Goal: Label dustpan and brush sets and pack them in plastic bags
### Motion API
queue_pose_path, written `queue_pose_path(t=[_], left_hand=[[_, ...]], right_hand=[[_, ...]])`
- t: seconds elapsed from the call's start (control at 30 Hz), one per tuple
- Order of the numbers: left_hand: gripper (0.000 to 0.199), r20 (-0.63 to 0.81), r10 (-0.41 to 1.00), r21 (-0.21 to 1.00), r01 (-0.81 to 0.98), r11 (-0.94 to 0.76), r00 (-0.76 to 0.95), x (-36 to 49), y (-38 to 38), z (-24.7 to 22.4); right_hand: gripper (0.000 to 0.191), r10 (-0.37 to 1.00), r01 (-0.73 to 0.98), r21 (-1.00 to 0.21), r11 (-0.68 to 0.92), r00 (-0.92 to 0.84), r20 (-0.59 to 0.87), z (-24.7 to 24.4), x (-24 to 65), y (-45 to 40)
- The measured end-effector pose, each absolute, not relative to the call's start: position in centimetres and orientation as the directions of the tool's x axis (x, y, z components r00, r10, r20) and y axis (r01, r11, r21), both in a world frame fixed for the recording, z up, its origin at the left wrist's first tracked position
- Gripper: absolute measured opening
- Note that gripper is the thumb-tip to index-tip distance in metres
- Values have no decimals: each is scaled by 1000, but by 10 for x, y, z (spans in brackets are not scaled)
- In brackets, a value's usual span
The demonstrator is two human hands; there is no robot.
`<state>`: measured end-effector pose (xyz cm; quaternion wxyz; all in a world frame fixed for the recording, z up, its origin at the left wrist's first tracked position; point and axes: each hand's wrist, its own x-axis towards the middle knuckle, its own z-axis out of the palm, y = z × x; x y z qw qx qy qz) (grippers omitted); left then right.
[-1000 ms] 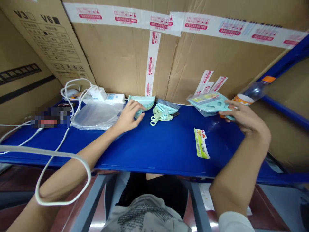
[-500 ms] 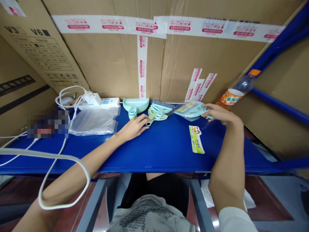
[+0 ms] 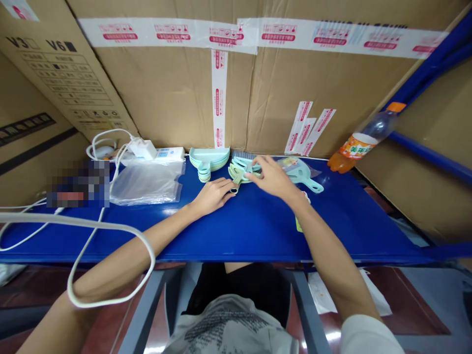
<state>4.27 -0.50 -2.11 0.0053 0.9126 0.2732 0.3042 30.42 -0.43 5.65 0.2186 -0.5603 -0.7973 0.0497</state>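
My left hand pinches the looped handle end of a light green brush at the front of a small pile of brushes. Other brushes with blue handles and grey bristles lie in that pile. Over its right side reaches my right hand, thumb and fingers apart, touching or almost touching the brushes. To the right lies a light blue dustpan, partly in clear plastic, with its handle toward me. A stack of dustpans stands left of the brushes.
Clear plastic bags lie left on the blue table, beside white cables and a charger. A yellow-green label card is mostly hidden by my right forearm. An orange drink bottle leans at the right. Cardboard walls the back.
My right hand has let go of the bagged dustpan and moved left to the brushes. My left hand has shifted slightly right, drawing the green brush's handle a little toward me.
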Motion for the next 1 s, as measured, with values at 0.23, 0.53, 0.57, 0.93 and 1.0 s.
queue_pose_path(t=[0.23,0.53,0.57,0.93,1.0], left_hand=[[17,535,494,133,509,-851,686,60,0,-23],[16,556,514,264,447,-855,654,74,6,-26],[15,582,525,309,427,-849,622,72,4,-27],[15,301,916,942,68,-329,265,68,5,-36],[26,244,936,969,-19,-247,254,70,5,-40]], right_hand=[[16,894,876,-219,430,-380,235,31,278,-3],[19,869,832,-264,489,-439,227,36,283,-8],[19,871,830,-272,487,-440,217,36,283,-10],[32,950,927,-218,304,-311,3,44,251,-44],[37,955,937,-195,291,-296,3,43,246,-48]])
